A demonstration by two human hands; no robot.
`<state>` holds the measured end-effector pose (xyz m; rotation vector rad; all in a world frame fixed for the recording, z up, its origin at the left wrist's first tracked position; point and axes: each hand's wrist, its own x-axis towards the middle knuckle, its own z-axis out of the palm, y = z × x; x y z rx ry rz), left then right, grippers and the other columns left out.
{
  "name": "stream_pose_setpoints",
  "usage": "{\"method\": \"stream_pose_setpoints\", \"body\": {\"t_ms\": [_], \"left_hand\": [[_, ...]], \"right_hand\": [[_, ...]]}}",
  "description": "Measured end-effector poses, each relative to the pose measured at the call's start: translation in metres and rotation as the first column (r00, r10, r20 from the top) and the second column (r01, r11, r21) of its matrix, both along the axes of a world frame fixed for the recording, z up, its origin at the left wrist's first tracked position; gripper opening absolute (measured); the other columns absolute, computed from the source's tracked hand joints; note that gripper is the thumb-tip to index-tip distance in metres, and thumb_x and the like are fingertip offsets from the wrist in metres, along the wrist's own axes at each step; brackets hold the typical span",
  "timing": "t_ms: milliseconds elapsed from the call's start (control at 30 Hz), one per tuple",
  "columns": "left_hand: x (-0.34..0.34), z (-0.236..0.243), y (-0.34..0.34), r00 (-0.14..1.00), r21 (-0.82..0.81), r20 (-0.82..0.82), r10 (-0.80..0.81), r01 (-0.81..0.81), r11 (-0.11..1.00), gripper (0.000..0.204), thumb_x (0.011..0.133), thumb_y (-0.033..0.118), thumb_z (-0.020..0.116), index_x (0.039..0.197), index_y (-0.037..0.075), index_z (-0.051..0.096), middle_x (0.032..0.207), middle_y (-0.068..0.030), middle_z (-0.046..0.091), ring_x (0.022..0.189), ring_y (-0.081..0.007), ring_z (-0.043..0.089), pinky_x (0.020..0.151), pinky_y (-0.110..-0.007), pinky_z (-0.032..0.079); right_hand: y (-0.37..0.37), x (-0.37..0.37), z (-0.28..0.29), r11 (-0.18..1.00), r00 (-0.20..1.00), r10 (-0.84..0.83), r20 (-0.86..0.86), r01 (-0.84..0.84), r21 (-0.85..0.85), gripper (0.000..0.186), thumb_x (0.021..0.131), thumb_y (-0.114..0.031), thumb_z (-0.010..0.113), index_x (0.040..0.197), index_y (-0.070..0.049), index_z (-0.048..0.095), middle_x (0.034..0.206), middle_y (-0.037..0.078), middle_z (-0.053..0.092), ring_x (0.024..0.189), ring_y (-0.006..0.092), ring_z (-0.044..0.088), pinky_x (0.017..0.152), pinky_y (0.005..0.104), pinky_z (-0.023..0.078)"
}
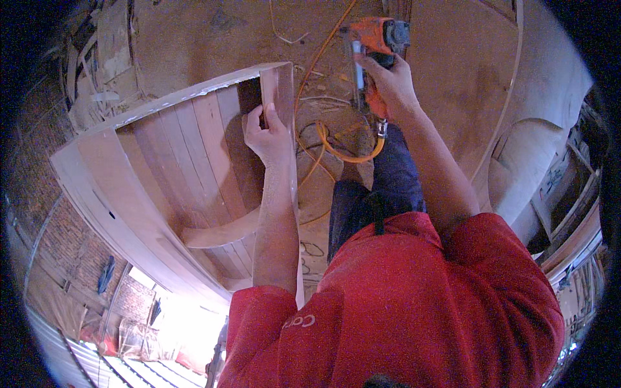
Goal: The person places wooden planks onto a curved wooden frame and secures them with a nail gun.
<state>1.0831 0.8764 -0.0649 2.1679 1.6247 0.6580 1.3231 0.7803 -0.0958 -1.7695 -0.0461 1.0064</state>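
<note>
My right hand (396, 84) is wrapped round the handle of an orange and black nail gun (376, 31), held up off the floor. An orange air hose (352, 157) joins the metal fitting at the base of its handle. To the left, my left hand (266, 134) pinches the edge of a wooden slat (268, 86) at the right end of a large curved wooden frame (84, 155). Several planks (194, 139) line the inside of that frame, and a dark gap shows beside the pinched slat. The nail gun is apart from the wood.
The hose lies looped on the dusty brown floor (213, 39). Wood scraps (103, 52) are piled at the far left. A large pale curved panel (543, 129) stands on the right, with timber pieces (556, 210) beyond it. Brick walling (71, 246) shows at the left.
</note>
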Motion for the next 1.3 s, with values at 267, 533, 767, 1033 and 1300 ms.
{"method": "stream_pose_setpoints", "body": {"t_ms": [267, 533, 767, 1033, 1300], "left_hand": [[0.000, -0.003, 0.001, 1.000, -0.052, 0.029, 0.012, -0.010, 0.999, 0.017, 0.090, 0.013, 0.070, 0.092, -0.004, 0.068, 0.089, -0.0184, 0.067, 0.083, -0.0365, 0.063, 0.076, -0.045, 0.049], [-0.003, -0.004, 0.002, 1.000, -0.036, 0.011, 0.005, -0.004, 0.999, 0.016, 0.089, 0.012, 0.070, 0.093, -0.003, 0.068, 0.088, -0.0184, 0.066, 0.083, -0.0378, 0.063, 0.077, -0.044, 0.049], [-0.003, -0.006, 0.004, 0.999, -0.012, 0.041, -0.020, 0.021, 1.000, 0.016, 0.089, 0.013, 0.070, 0.090, -0.003, 0.067, 0.086, -0.0181, 0.065, 0.080, -0.0372, 0.062, 0.072, -0.044, 0.049], [-0.002, -0.009, 0.003, 0.998, -0.012, 0.062, -0.020, 0.020, 1.000, 0.017, 0.090, 0.014, 0.070, 0.089, -0.003, 0.066, 0.085, -0.0185, 0.064, 0.081, -0.0378, 0.061, 0.073, -0.045, 0.048], [-0.004, -0.006, 0.002, 0.999, 0.010, 0.024, -0.030, 0.030, 1.000, 0.017, 0.091, 0.014, 0.070, 0.089, -0.003, 0.066, 0.083, -0.0177, 0.062, 0.079, -0.0381, 0.060, 0.071, -0.046, 0.047]], "right_hand": [[0.004, -0.044, 0.036, 0.945, 0.945, 0.190, -0.266, -0.103, 0.311, 0.027, 0.086, -0.009, 0.078, 0.110, -0.003, 0.067, 0.084, 0.000, 0.066, 0.068, 0.0112, 0.060, 0.057, 0.0310, 0.049], [0.009, -0.071, 0.033, 0.945, 0.920, 0.212, -0.331, -0.107, 0.308, 0.034, 0.086, -0.009, 0.078, 0.119, -0.006, 0.069, 0.111, 0.003, 0.072, 0.100, 0.0153, 0.068, 0.086, 0.0326, 0.054], [0.010, -0.077, 0.031, 0.922, 0.937, 0.221, -0.270, -0.110, 0.372, 0.032, 0.089, -0.010, 0.076, 0.120, -0.005, 0.068, 0.105, 0.002, 0.072, 0.086, 0.0120, 0.064, 0.073, 0.0288, 0.051], [0.012, -0.076, 0.028, 0.947, 0.944, 0.211, -0.253, -0.133, 0.292, 0.033, 0.087, -0.011, 0.078, 0.118, -0.008, 0.069, 0.109, 0.002, 0.072, 0.090, 0.0135, 0.068, 0.076, 0.0312, 0.056], [0.010, -0.076, 0.036, 0.932, 0.946, 0.226, -0.232, -0.141, 0.334, 0.031, 0.090, -0.011, 0.075, 0.120, -0.011, 0.071, 0.096, -0.002, 0.072, 0.065, 0.0084, 0.061, 0.054, 0.0285, 0.050]]}}
